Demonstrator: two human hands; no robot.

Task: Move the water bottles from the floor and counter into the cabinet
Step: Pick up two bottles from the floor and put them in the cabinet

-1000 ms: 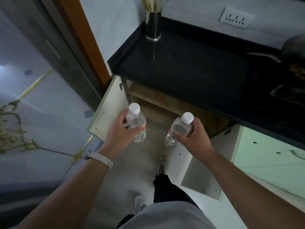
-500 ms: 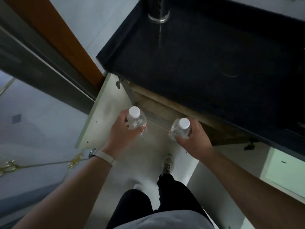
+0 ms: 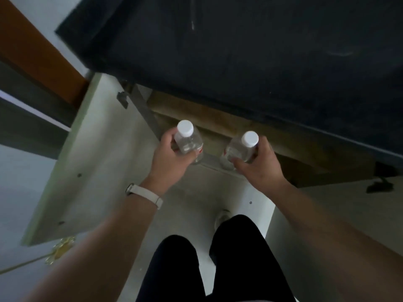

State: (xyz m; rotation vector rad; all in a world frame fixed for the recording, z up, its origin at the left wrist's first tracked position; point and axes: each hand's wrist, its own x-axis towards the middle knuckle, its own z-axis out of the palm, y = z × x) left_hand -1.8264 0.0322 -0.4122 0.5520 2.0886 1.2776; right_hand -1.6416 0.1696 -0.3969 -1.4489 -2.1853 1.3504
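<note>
Both bottles, left hand [image 3: 172, 155] clamped on one [image 3: 188, 139] and right hand [image 3: 257, 164] on the other [image 3: 242, 149], have dropped below the counter [image 3: 239, 51] edge toward the open cabinet [image 3: 218, 118], so placement looks imminent.

No readable text anywhere in the frame. Left bottle [image 3: 189, 139] has a label band with a red edge showing below the fingers, but it is blurred and mostly covered by the left hand [image 3: 169, 159]; no letters resolve. Right bottle [image 3: 241, 149] shows a pale label patch with a bit of red near its lower side, also too soft to read, partly hidden by the right hand [image 3: 259, 164]. Both white caps are plain. The wristband [image 3: 145, 194] on the left wrist shows no marking or display. Counter top [image 3: 250, 51] and cabinet door [image 3: 93, 160] carry no signs or numbers.
</note>
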